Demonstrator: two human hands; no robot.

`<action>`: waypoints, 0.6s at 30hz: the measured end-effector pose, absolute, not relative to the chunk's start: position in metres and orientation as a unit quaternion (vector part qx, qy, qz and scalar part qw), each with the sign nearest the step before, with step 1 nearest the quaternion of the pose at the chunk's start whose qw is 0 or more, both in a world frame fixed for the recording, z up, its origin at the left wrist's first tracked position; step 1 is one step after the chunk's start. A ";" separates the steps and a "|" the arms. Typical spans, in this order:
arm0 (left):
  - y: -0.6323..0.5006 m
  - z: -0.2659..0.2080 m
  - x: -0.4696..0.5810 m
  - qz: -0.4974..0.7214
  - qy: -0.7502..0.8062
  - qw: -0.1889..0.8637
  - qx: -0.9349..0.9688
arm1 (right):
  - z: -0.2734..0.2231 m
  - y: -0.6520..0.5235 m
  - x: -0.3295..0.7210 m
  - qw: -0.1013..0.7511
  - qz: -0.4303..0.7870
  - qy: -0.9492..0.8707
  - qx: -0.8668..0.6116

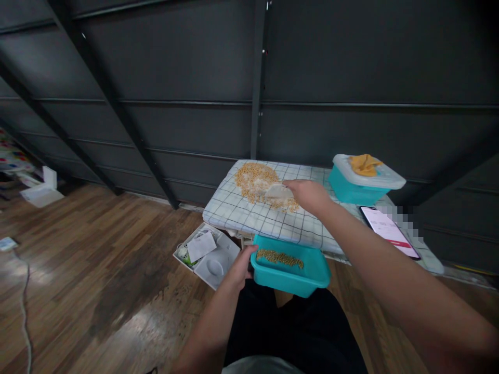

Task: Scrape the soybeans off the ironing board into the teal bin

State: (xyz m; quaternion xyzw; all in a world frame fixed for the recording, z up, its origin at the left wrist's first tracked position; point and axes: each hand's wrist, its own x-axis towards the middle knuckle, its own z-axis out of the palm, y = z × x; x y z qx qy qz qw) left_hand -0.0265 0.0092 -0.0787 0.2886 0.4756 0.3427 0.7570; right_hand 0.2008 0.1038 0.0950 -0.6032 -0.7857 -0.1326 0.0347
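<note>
Beans (253, 181) on gridded cloth (231, 206), phone (384, 227) text illegible

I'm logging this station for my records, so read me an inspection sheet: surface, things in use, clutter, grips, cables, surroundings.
Surface: checked cloth, loose beans spread on it.
Things in use: pale scraper at the beans; open teal tub below the cloth's near edge, some beans inside.
Clutter: lidded tub with a yellow rag on top; phone, screen lit; open white box on the floor.
Grips: left grip on the open teal tub's left end; right grip holds the scraper.
Cables: white cable along the floor, far left.
Surroundings: dark wall behind; wood floor with a dark patch.
</note>
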 end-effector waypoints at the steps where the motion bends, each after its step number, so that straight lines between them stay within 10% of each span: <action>1: 0.010 -0.079 -0.026 0.341 0.477 0.757 0.288 | 0.092 0.105 0.201 0.035 -0.130 -0.787 -0.602; 18: 0.011 -0.085 -0.025 0.343 0.483 0.753 0.287 | 0.069 0.100 0.220 0.074 -0.153 -0.838 -0.519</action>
